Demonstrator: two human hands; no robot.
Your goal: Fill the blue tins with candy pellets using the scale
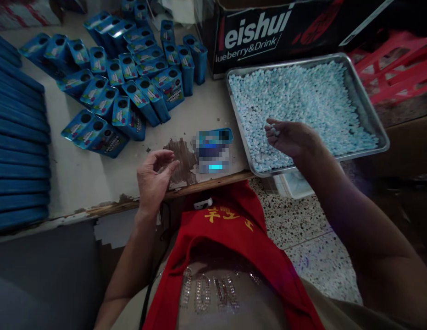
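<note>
Right hand [291, 137]: center right of frame, over the lower left part of the metal tray [368, 101]. Fingers point left, loosely curled, partly open, a few pale blue candies [316, 101] held at the fingertips; exact count unclear. The rest of the candies cover the tray bottom.

Left hand [153, 174]: just left of frame center, by the front edge of the counter [79, 183]. Thumb and fingers half curled, tips apart, visible gap between them, nothing seen in the grip. Fingers point right, toward the single blue box [218, 135], not touching it.

Single box is at mid frame, between left hand and tray. Long axis of its top runs left-right, right end slightly higher, dark spot at that right end. Front is pixelated, can't read it.

Tray's long axis runs across the frame, right side of the far rim a bit higher. It overhangs the counter's front edge; white tub [297, 183] shows beneath.

Upper left: group of blue boxes [130, 68] standing on the counter, mixed headings, dark round spots on their tops. Left edge: blue stack [20, 151], long axes roughly left-right. Black carton [257, 36] behind tray.
</note>
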